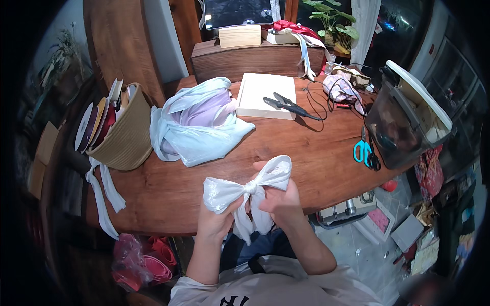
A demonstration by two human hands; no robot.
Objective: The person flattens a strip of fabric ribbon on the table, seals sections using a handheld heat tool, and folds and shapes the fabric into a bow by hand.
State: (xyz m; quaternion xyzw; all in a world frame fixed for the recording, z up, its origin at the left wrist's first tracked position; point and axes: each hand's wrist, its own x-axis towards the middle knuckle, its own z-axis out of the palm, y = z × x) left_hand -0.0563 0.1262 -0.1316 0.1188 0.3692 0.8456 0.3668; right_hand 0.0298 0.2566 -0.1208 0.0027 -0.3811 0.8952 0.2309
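White ribbon bow (248,188), knot pinched by both hands, fingers partly hidden

A woven basket (124,137) of ribbon spools (92,125) stands at the table's (316,158) left edge, beside bundled pale fabric (196,122). A white board (265,94) carries a glue gun (288,104); teal scissors (363,152) lie beside a clear bin (403,122).

Warm indoor light from above, table (316,153) evenly lit, soft shadows, white ribbon bow (250,188) slightly overexposed, heavy fisheye bending with dark vignette at rim, left and right edges murky.
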